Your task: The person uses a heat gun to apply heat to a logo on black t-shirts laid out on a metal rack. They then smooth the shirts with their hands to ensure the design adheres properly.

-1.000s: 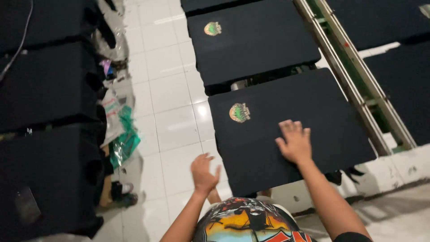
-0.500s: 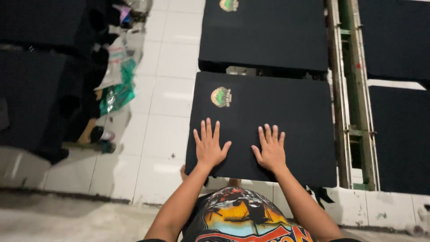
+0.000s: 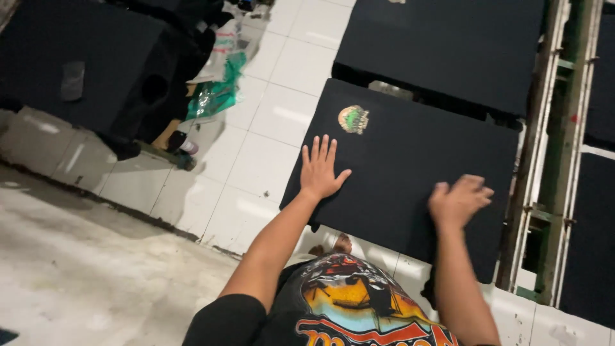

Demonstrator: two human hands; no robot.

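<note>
Both hands are pressing on a black shirt (image 3: 410, 160) stretched over a printing board beside the white tiled floor (image 3: 269, 122). The left hand (image 3: 320, 170) is lying flat, fingers spread, below the small chest emblem (image 3: 353, 119). The right hand (image 3: 458, 202), flat a moment ago, is now sliding rightward with fingers curling, blurred, gripping nothing.

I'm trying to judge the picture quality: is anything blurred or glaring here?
Head view: the right hand is smeared by motion blur; the left hand lies sharp and flat on the black shirt; the white floor tiles carry soft glare; the dark fabric shows little detail.
</note>
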